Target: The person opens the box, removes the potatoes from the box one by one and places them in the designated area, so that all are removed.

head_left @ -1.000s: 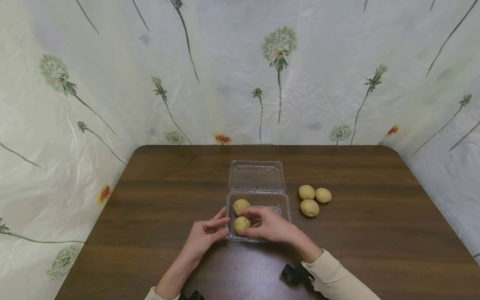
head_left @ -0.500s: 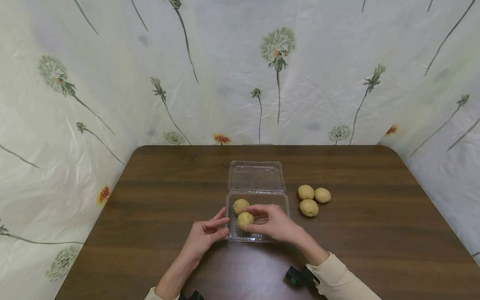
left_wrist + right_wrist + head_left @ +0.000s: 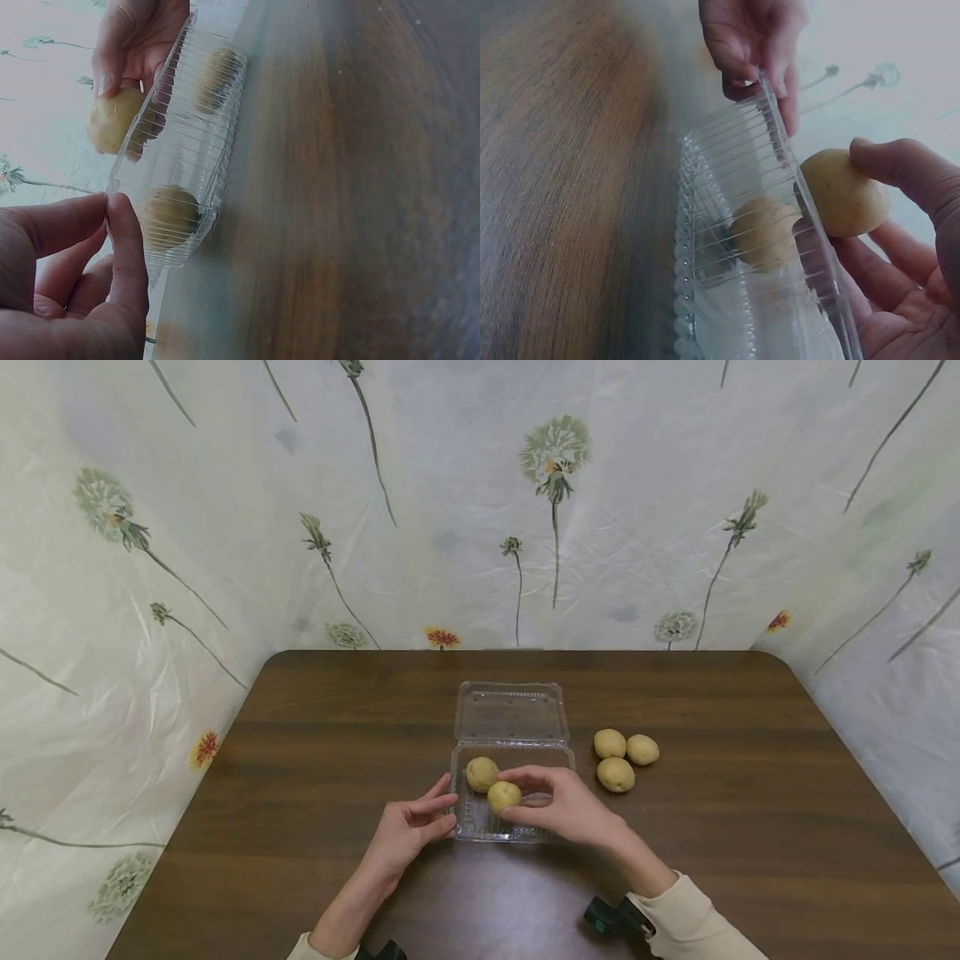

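Lower middle of frame: right hand (image 3: 568, 806) pinches a potato (image 3: 505, 797), left hand (image 3: 405, 833) (just fingertips) pinches the clear box (image 3: 513, 744).

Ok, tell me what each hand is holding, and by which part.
The right hand holds a potato by its opposite sides, between thumb and fingers. The left hand pinches the box by the rim of its left side.

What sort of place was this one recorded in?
Probably a staged recording corner, though the frames can't confirm it: pale, glossy sheeting printed with dandelions borders three sides of a dark brown, wood-grained table, and a black wrist-worn device is in view.
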Demonstrator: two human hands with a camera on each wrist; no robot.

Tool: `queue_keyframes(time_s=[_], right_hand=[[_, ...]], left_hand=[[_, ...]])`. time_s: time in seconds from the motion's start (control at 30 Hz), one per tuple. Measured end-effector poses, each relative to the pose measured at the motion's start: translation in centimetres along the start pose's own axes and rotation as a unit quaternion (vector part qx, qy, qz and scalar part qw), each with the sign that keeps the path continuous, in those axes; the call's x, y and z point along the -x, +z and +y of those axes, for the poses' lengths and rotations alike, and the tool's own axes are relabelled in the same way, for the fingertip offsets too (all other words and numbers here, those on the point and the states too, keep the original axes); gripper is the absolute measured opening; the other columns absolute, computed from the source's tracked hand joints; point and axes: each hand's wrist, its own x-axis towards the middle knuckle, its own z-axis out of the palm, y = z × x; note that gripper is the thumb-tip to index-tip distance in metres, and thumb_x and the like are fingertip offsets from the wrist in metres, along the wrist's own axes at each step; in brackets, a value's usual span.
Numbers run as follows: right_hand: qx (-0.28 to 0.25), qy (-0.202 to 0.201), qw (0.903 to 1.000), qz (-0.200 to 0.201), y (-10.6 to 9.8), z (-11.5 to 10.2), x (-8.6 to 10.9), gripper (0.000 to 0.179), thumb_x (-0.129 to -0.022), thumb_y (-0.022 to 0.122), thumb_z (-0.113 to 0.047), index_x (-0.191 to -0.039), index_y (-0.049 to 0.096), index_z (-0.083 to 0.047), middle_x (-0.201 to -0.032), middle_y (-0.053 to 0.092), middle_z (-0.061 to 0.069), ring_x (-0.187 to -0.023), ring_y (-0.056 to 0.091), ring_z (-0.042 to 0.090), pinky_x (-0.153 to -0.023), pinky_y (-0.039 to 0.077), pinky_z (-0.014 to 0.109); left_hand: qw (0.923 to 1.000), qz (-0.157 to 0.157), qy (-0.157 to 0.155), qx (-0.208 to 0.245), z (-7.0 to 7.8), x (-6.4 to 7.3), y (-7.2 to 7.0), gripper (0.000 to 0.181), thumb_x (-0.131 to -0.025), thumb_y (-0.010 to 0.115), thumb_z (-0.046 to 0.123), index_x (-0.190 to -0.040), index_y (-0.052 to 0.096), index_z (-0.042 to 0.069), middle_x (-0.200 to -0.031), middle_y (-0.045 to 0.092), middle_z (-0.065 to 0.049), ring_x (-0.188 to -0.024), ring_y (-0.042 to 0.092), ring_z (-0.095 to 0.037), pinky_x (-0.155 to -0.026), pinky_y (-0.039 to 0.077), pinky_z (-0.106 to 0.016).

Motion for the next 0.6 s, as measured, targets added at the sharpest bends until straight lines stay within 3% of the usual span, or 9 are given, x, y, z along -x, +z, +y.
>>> queue_keyframes(time_s=[0.33, 0.6], right_hand=[[-0.009, 0.006, 0.9999, 0.004, -0.7, -0.4, 1.3, 0.048, -0.088, 0.076, -0.02, -0.13, 0.062, -0.004, -0.131, 0.06, 0.009, -0.117, 0.057, 0.024, -0.089, 0.053, 0.03], [-0.025, 0.008, 0.9996, 0.011, -1.4, -0.9, 2.5, 0.046, -0.087, 0.076, -0.017, -0.13, 0.062, -0.006, -0.133, 0.059, 0.016, -0.117, 0.058, 0.021, -0.09, 0.053, 0.033]], left_hand=[[1.0, -0.004, 0.002, 0.0, 0.0, -0.1, -0.1, 0.038, -0.086, 0.071, -0.003, -0.122, 0.062, -0.012, -0.147, 0.045, -0.01, -0.135, 0.041, -0.028, -0.08, 0.056, -0.029], [1.0, -0.003, 0.002, 0.007, 0.0, -0.1, 0.0, 0.038, -0.085, 0.071, -0.005, -0.122, 0.061, -0.013, -0.147, 0.045, -0.01, -0.135, 0.04, -0.028, -0.08, 0.056, -0.029]])
